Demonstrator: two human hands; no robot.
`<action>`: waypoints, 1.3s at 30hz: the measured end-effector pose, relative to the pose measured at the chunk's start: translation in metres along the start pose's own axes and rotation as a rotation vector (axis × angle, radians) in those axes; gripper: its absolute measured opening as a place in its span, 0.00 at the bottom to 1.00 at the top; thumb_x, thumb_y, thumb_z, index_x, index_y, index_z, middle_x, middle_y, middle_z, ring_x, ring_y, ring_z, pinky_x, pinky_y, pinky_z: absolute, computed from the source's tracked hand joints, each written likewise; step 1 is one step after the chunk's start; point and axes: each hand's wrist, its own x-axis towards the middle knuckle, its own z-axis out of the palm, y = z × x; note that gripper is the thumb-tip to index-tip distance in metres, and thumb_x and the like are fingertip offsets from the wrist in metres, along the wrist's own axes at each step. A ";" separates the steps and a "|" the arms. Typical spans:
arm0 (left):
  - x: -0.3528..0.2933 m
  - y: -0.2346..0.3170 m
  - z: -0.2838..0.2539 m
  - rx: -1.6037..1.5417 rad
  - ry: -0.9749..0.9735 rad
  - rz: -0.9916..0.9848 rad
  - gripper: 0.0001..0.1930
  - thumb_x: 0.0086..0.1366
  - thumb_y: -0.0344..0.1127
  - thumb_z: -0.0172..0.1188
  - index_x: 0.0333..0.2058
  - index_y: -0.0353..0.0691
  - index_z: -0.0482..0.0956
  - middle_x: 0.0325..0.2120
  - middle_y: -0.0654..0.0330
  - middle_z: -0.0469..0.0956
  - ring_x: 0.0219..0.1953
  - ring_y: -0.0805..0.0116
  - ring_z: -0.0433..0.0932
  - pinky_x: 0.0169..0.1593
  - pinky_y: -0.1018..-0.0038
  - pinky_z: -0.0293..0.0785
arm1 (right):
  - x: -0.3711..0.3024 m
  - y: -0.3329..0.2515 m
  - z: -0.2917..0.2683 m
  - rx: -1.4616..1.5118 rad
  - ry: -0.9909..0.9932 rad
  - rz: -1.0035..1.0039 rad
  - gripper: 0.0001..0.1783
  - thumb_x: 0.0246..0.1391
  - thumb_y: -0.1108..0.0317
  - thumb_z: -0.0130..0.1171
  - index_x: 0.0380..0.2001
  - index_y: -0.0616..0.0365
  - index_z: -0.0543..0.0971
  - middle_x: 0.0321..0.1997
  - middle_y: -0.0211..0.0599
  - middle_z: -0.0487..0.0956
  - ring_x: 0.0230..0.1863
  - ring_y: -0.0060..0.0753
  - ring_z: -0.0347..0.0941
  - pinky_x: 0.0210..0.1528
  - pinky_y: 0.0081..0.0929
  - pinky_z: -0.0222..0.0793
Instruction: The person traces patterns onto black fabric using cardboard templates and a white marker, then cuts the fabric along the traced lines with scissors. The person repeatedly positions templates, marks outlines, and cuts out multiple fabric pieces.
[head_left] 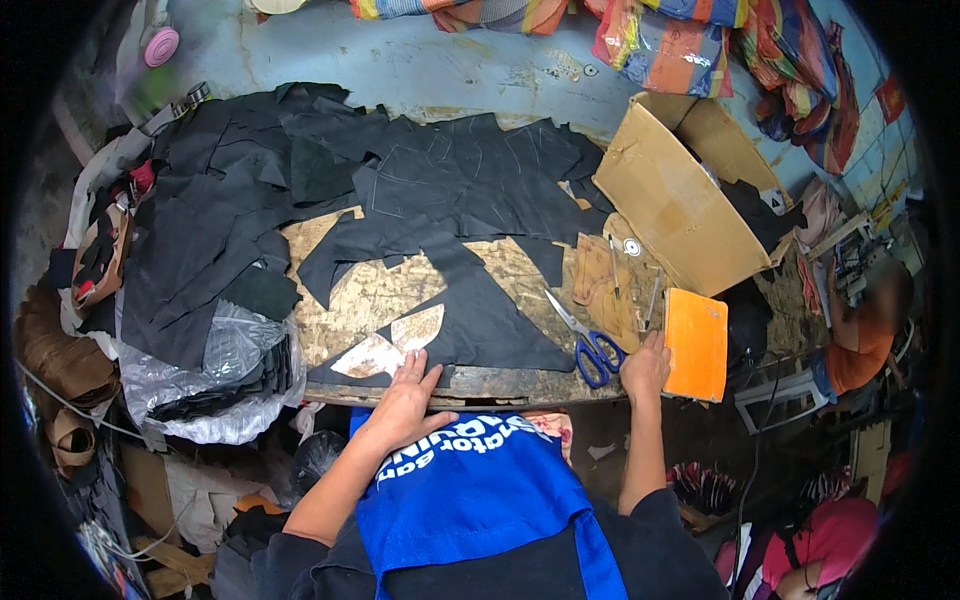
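Observation:
My left hand (405, 402) lies with its fingers stretched out on the lower end of a stained white pattern piece (388, 345), which rests on a black sheet of leather-like material (480, 330). At the table's front edge, my right hand (645, 371) has its fingers bent together between the scissors and an orange notebook (695, 345). A slim silvery rod (653, 298), like a pen, runs down to those fingertips; whether they grip it is hard to make out. The blue-handled scissors (590, 345) lie partly opened, blades pointing away to the left.
Black sheets with chalk outlines (470, 170) cover the back of the worn wooden table (370, 300). A cardboard box (675, 190) stands at the right beside brown templates (605, 280). Clear plastic (230, 400) wraps a black stack at left. Another person (865, 335) sits at far right.

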 end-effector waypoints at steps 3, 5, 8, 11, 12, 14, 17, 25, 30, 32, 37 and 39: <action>0.001 0.000 -0.003 -0.002 -0.008 0.008 0.42 0.52 0.51 0.66 0.58 0.27 0.62 0.61 0.30 0.50 0.66 0.37 0.46 0.67 0.57 0.48 | 0.014 0.000 -0.004 0.031 -0.076 0.015 0.30 0.47 0.72 0.51 0.56 0.71 0.64 0.64 0.55 0.60 0.59 0.57 0.61 0.59 0.46 0.59; 0.001 0.000 -0.004 0.016 -0.016 0.012 0.42 0.52 0.51 0.66 0.58 0.27 0.62 0.61 0.30 0.51 0.66 0.37 0.46 0.67 0.57 0.48 | 0.024 0.002 -0.008 0.054 -0.130 0.020 0.29 0.45 0.71 0.55 0.53 0.71 0.66 0.62 0.57 0.62 0.58 0.58 0.62 0.58 0.46 0.61; 0.002 0.000 -0.003 -0.017 -0.003 0.006 0.41 0.53 0.50 0.65 0.57 0.26 0.63 0.61 0.29 0.51 0.66 0.37 0.46 0.67 0.56 0.49 | 0.040 0.008 -0.017 0.076 -0.166 0.006 0.25 0.42 0.71 0.60 0.46 0.71 0.71 0.55 0.60 0.68 0.54 0.58 0.67 0.53 0.45 0.66; 0.002 0.001 -0.001 -0.016 0.021 0.000 0.40 0.53 0.50 0.65 0.57 0.25 0.63 0.60 0.29 0.52 0.66 0.36 0.46 0.66 0.56 0.50 | 0.055 0.007 -0.024 0.125 -0.123 0.024 0.19 0.41 0.70 0.62 0.38 0.70 0.75 0.44 0.60 0.75 0.47 0.58 0.72 0.48 0.45 0.69; 0.001 0.001 0.000 -0.007 0.038 0.000 0.40 0.53 0.49 0.65 0.56 0.25 0.63 0.60 0.30 0.52 0.66 0.36 0.47 0.66 0.56 0.50 | 0.058 0.005 -0.024 0.137 -0.078 0.049 0.17 0.41 0.70 0.62 0.36 0.69 0.75 0.41 0.60 0.76 0.45 0.59 0.73 0.46 0.45 0.69; 0.001 0.002 0.001 -0.003 0.047 -0.001 0.40 0.53 0.49 0.65 0.56 0.25 0.63 0.61 0.30 0.52 0.66 0.36 0.47 0.66 0.55 0.50 | 0.065 0.001 -0.021 0.093 -0.038 0.083 0.17 0.41 0.68 0.65 0.34 0.66 0.76 0.36 0.57 0.79 0.42 0.59 0.75 0.44 0.46 0.71; 0.001 0.003 0.002 -0.016 0.032 -0.007 0.40 0.54 0.49 0.65 0.57 0.26 0.63 0.61 0.29 0.50 0.66 0.36 0.45 0.66 0.52 0.48 | 0.072 -0.001 -0.020 0.049 0.004 0.034 0.15 0.43 0.67 0.63 0.33 0.66 0.77 0.37 0.57 0.79 0.42 0.59 0.75 0.43 0.46 0.71; -0.003 -0.001 0.010 -0.026 0.076 0.027 0.40 0.53 0.48 0.65 0.58 0.28 0.61 0.62 0.31 0.48 0.66 0.35 0.45 0.66 0.51 0.47 | 0.042 -0.032 -0.075 1.613 -0.280 -0.204 0.20 0.52 0.76 0.52 0.50 0.67 0.71 0.30 0.42 0.79 0.35 0.34 0.78 0.33 0.24 0.72; -0.004 -0.002 0.014 -0.027 0.081 0.024 0.41 0.53 0.47 0.66 0.60 0.31 0.59 0.63 0.31 0.46 0.66 0.35 0.43 0.67 0.51 0.46 | -0.007 -0.149 -0.057 2.028 -0.889 -0.341 0.13 0.63 0.68 0.49 0.47 0.64 0.72 0.31 0.42 0.77 0.31 0.38 0.79 0.31 0.26 0.76; -0.004 0.000 0.016 -0.033 0.106 0.031 0.40 0.52 0.43 0.66 0.59 0.29 0.60 0.61 0.29 0.49 0.66 0.34 0.44 0.66 0.51 0.45 | -0.029 -0.195 -0.042 2.006 -1.174 -0.202 0.12 0.64 0.66 0.48 0.44 0.63 0.71 0.33 0.41 0.77 0.29 0.39 0.79 0.29 0.28 0.78; -0.003 -0.003 0.021 -0.021 0.106 0.036 0.39 0.51 0.42 0.66 0.59 0.31 0.62 0.60 0.30 0.52 0.65 0.33 0.45 0.66 0.48 0.43 | -0.070 -0.257 -0.013 1.677 -1.308 -0.409 0.05 0.57 0.77 0.54 0.35 0.61 0.68 0.33 0.40 0.77 0.31 0.33 0.79 0.29 0.24 0.77; -0.004 -0.006 0.024 0.005 0.099 0.070 0.37 0.51 0.41 0.65 0.58 0.32 0.64 0.60 0.30 0.52 0.65 0.33 0.46 0.66 0.47 0.43 | -0.076 -0.265 -0.008 1.432 -1.186 -0.705 0.08 0.55 0.76 0.58 0.37 0.65 0.71 0.28 0.37 0.78 0.31 0.26 0.78 0.30 0.20 0.75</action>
